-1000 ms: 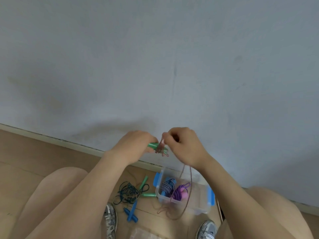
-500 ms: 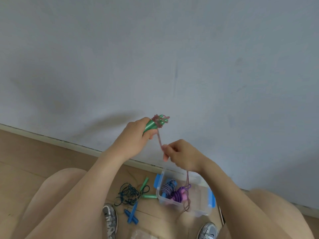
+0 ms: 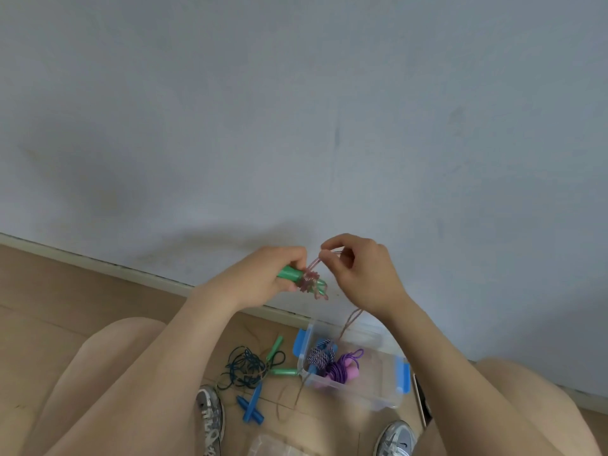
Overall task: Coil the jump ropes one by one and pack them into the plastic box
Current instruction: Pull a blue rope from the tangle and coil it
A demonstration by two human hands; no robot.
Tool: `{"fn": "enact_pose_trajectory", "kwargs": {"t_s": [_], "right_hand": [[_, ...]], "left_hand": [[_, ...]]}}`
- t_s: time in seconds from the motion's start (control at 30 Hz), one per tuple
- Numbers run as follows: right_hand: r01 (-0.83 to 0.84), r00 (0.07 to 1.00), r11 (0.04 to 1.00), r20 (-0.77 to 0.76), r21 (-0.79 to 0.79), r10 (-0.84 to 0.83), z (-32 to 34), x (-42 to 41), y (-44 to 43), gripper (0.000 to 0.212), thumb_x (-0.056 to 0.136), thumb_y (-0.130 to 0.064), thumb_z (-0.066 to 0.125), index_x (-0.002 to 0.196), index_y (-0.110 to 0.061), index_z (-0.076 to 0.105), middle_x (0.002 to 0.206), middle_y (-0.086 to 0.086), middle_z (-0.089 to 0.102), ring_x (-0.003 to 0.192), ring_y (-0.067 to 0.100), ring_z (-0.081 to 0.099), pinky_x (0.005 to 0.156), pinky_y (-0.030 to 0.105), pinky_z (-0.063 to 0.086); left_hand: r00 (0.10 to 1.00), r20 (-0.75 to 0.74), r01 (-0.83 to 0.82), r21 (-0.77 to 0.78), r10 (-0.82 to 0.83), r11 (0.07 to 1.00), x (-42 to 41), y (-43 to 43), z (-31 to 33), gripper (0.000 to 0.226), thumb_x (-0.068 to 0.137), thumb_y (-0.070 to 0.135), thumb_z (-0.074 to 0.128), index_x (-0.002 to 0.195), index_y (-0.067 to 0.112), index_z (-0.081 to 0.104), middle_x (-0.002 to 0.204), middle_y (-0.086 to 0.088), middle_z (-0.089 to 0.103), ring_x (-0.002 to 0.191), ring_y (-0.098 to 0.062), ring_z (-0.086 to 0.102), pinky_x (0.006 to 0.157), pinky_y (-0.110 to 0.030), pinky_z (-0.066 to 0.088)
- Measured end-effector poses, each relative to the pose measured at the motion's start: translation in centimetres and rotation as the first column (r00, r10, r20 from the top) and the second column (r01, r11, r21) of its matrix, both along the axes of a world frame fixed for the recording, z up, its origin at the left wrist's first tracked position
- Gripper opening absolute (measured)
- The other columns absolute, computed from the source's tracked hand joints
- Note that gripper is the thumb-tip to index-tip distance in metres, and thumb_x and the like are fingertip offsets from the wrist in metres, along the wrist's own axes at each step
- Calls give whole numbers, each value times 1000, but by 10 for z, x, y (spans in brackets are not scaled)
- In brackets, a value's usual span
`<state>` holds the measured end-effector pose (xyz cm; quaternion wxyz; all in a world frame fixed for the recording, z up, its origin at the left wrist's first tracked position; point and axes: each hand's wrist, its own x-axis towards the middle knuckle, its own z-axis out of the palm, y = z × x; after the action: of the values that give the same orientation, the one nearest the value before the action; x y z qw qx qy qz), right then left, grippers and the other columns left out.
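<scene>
**Left hand (image 3: pixel 263 279) clamps the handles, right hand (image 3: pixel 365 274) feeds the cord**

Fingers of the left hand curl round a pair of green handles (image 3: pixel 289 275), held together as one bar. Its long axis lies nearly level, dipping a little to the right. The free tip points at the right hand, which sits just up and to the right of it.

Several turns of pink cord (image 3: pixel 311 282) sit bunched round the bar near that tip. The right hand pinches the cord between thumb and forefinger, and a short taut stretch runs down-left from the pinch to the turns. The next wrap, I judge, depends on the right hand circling across the bar's axis while the left holds it steady.

The cord is thin, glossy and plastic-looking; the handles are smooth and tapered. Below the right wrist the slack hangs toward the plastic box (image 3: pixel 388 403), which is clear-walled with blue latches (image 3: pixel 404 378) and stands on the wooden floor (image 3: pixel 49 307) by the wall. The slack then trails onto the boards in front of it.

In the box lie a striped braided rope (image 3: pixel 317 355) and a purple rope (image 3: pixel 342 368), both coiled. Left of the box a dark teal rope (image 3: pixel 245 370) lies in a loose tangle, with blue handles (image 3: pixel 251 406) near it.
</scene>
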<state>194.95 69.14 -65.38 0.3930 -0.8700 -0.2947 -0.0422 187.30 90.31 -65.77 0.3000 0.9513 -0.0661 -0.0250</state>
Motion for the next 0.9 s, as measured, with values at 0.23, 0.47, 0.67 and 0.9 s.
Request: {"fn": "enact_pose_trajectory", "kwargs": {"t_s": [0.23, 0.47, 0.67, 0.9], "right_hand": [[102, 774, 934, -617, 343, 142, 0, 9, -6, 18, 100, -1, 62, 98, -5, 80, 59, -6, 54, 52, 8, 37, 52, 23, 29], [-35, 725, 965, -657, 261, 204, 0, -6, 5, 40, 110, -36, 55, 97, -5, 77, 65, 0, 50, 51, 14, 37, 51, 26, 34], [-212, 907, 977, -374, -6, 194, 6, -26, 15, 35, 103, -32, 60, 81, -9, 74, 52, -6, 38, 51, 11, 35, 54, 27, 34], [24, 996, 996, -93, 87, -16, 3, -1, -1, 6, 89, -26, 81, 93, -29, 78, 55, -12, 55, 55, 5, 53, 61, 15, 42]], "left_hand": [[997, 75, -4, -359, 33, 933, -4, -17, 23, 10, 93, 26, 65, 96, 22, 56, 89, -10, 67, 79, -28, 58, 74, -47, 44], [963, 185, -146, -260, 198, 954, -4, -16, 21, 7, 110, 30, 50, 108, 23, 49, 93, 11, 72, 68, -1, 57, 60, -16, 39], [968, 124, -222, 21, 218, 975, 2, -5, 2, 4, 108, 27, 54, 111, 24, 54, 90, -1, 64, 74, -19, 61, 61, -32, 45], [1000, 17, -25, -18, 26, 1000, 1, -3, 6, 13, 105, 28, 61, 115, 29, 70, 103, 6, 69, 93, -13, 62, 82, -36, 50]]}}
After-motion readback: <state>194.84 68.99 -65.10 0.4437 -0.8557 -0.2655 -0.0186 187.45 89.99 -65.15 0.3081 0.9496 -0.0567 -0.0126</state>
